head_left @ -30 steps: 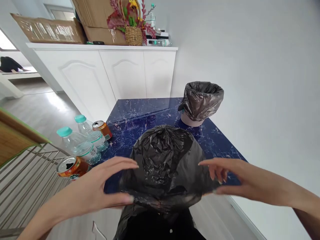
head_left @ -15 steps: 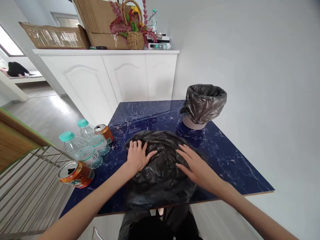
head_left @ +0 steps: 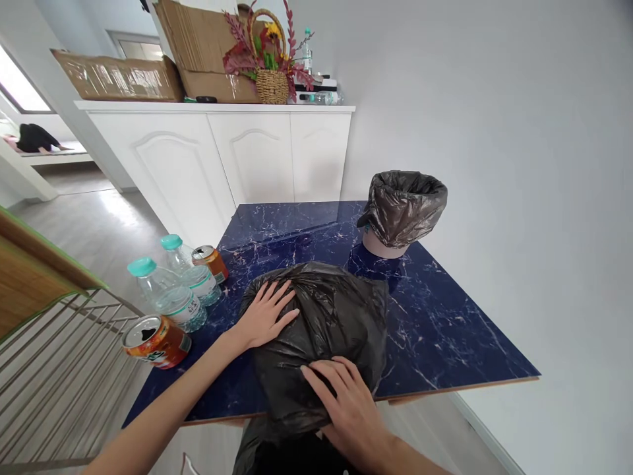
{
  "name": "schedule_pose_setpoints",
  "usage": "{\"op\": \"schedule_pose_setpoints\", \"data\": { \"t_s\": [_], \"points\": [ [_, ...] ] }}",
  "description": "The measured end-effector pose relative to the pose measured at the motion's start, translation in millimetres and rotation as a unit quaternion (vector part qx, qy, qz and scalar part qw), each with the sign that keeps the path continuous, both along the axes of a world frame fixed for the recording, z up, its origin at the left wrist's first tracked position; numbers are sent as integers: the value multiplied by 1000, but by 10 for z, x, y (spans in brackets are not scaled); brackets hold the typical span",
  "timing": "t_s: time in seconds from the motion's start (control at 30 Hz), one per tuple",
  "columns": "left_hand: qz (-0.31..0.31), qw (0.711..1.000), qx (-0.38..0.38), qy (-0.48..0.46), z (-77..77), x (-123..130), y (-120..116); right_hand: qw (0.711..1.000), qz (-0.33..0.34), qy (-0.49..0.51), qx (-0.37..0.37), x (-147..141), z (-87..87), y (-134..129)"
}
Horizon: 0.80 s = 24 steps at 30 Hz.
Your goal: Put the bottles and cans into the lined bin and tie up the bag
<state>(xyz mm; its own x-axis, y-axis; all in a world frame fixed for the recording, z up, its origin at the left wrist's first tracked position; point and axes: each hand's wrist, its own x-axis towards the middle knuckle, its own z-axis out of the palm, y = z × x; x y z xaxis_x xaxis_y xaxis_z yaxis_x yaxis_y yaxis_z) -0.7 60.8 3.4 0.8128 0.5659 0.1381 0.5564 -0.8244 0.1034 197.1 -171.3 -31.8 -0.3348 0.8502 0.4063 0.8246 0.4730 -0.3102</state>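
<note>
A black plastic bag (head_left: 341, 316) lies spread over the front of a blue marbled tabletop (head_left: 445, 330), its near end hanging past the front edge. My left hand (head_left: 264, 316) rests flat on the bag's left part, fingers spread. On the bag's lower part lies my right hand (head_left: 343, 396), with its fingers apart and slightly bent. A light bin (head_left: 383, 244) lined with another black bag (head_left: 405, 208) stands at the back right of the tabletop.
Two clear bottles (head_left: 171, 297) (head_left: 195, 270) and two orange cans (head_left: 158, 341) (head_left: 212, 262) stand at the left edge. A metal rack (head_left: 54, 382) is farther left. Behind are a white cabinet (head_left: 257, 152), cardboard boxes (head_left: 119, 76) and a flower basket (head_left: 271, 86). A person's legs (head_left: 37, 137) show far left.
My right hand has moved down and left, toward the bag's near end. My left hand has shifted slightly and still lies on the bag. The bag's right side now shows a spread corner.
</note>
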Motion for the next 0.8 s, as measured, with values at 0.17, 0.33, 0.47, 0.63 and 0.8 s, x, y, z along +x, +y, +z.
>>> {"op": "schedule_pose_setpoints", "data": {
  "t_s": [0.17,0.33,0.47,0.63,0.8],
  "points": [
    [-24,999,-18,-25,158,-196,-185,988,-67,120,-74,65,41,-144],
    [-92,990,-74,-71,462,-595,-514,942,-137,269,-150,674,338,-258],
    [-90,985,-109,-95,447,-652,-646,790,-244,497,-263,1262,659,-69],
    [31,968,-181,-171,385,-316,-625,876,-320,361,4,1173,1155,103],
    [151,950,-208,-176,587,63,-603,986,-96,53,124,470,1177,194]
  ]
}}
